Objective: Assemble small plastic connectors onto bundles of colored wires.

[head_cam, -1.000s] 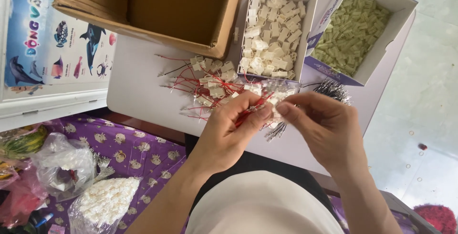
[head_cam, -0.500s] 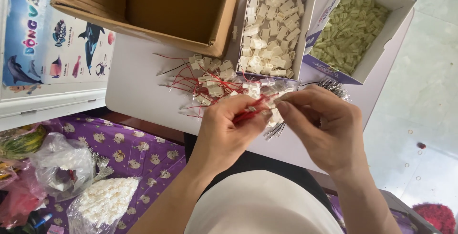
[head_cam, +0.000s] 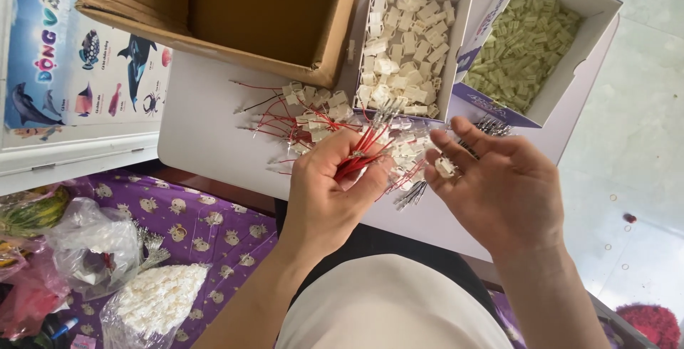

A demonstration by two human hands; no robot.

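Observation:
My left hand [head_cam: 331, 189] grips a bundle of short red wires [head_cam: 365, 151] with metal tips, fanned upward over a white board [head_cam: 206, 139]. To its right my right hand [head_cam: 499, 185] pinches a small white plastic connector [head_cam: 446, 168] between thumb and fingers, a short gap from the wire tips. A heap of finished red wires with white connectors [head_cam: 310, 117] lies on the board just beyond my left hand. Behind it stands a white box of white connectors [head_cam: 402, 50], and to its right a second box of pale green connectors [head_cam: 524, 46].
A large brown cardboard box [head_cam: 214, 14] stands at the back left. A colourful sea-animal poster [head_cam: 78, 71] lies at far left. Clear bags, one with white connectors [head_cam: 153, 306], rest on a purple patterned cloth [head_cam: 206, 228]. Pale tiled floor [head_cam: 641, 142] shows on the right.
My two hands were together over the wires; now my right hand has drawn away to the right with a white connector, and my left hand still holds the red wire bundle.

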